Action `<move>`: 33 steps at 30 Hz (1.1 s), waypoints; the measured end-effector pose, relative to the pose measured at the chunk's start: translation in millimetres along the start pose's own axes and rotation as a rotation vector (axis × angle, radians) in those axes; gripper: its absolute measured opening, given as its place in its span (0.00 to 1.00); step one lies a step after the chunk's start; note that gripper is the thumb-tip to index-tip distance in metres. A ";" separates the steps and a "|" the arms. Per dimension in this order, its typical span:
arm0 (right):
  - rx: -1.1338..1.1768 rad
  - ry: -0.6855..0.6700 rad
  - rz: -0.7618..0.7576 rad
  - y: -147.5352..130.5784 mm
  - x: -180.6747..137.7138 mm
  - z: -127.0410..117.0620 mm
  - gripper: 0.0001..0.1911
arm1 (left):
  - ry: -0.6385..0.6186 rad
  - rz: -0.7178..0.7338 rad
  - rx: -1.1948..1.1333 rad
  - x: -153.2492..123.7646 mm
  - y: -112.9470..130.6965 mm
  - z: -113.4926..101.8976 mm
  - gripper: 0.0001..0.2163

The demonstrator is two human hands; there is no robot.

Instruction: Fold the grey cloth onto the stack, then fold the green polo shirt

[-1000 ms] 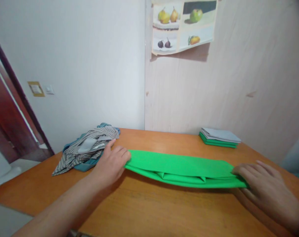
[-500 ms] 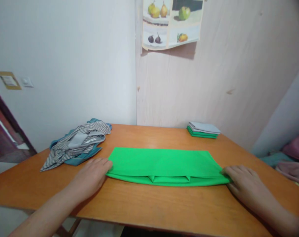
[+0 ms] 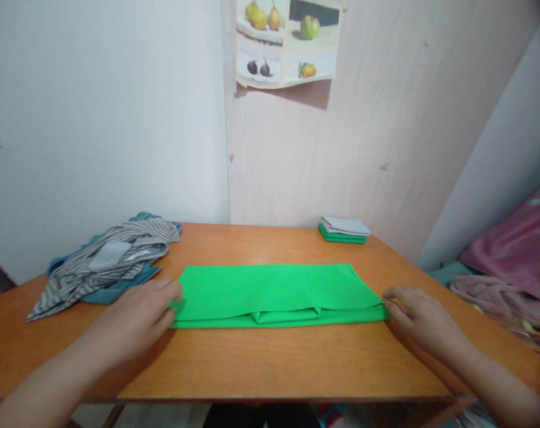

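A bright green cloth (image 3: 270, 288), folded into a long flat strip, lies across the middle of the wooden table. Its near edge shows layered folds, with a small raised pleat toward the centre. My left hand (image 3: 151, 306) pinches the near left corner between thumb and fingers. At the opposite end, my right hand (image 3: 410, 306) has its fingers closed on the near right corner. Between the two hands the near edge runs almost straight.
A rumpled heap of striped and blue clothing (image 3: 113, 255) lies at the table's left. Toward the back right sits a small stack of folded grey and green cloths (image 3: 344, 229). Pink fabric (image 3: 514, 249) is piled beyond the right edge. A fruit picture (image 3: 287, 44) hangs on the wall.
The camera view has turned to the right, so everything appears shifted left. The cloth's near edge, bowed before, is now straighter between my hands. Both hands still grip its corners.
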State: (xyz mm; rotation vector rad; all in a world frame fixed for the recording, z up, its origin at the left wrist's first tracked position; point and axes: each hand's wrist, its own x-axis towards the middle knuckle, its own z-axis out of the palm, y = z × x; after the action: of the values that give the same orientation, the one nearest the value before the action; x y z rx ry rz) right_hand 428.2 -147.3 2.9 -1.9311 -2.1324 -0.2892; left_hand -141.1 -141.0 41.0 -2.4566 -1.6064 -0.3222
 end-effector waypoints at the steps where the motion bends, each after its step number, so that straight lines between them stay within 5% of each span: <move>1: 0.006 0.006 -0.040 -7.0 2.2 0.3 0.16 | -0.013 0.045 -0.039 5.1 11.7 -1.6 0.07; 7: 0.171 0.001 -0.228 -56.9 14.6 6.9 0.18 | 0.020 0.128 -0.195 31.8 75.1 8.8 0.07; 13: 0.208 -0.075 -0.316 -93.8 20.8 10.7 0.18 | -0.014 0.176 -0.250 47.7 103.1 26.7 0.09; 22: 0.134 -0.045 -0.344 -112.6 31.7 18.5 0.18 | -0.080 0.208 -0.222 58.6 111.9 37.7 0.16; 28: 0.099 0.038 -0.327 -116.1 42.3 12.7 0.12 | 0.009 0.125 -0.168 68.3 107.3 36.7 0.11; 33: 0.089 0.188 -0.298 -110.6 53.7 8.8 0.13 | 0.127 0.013 -0.363 81.6 98.5 28.2 0.09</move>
State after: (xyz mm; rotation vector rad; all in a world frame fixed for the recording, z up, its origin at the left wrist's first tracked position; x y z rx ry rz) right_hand 312.9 -105.1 13.6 -1.4727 -2.2592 -0.4050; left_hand -16.8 -100.7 33.3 -2.6336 -1.5960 -0.8161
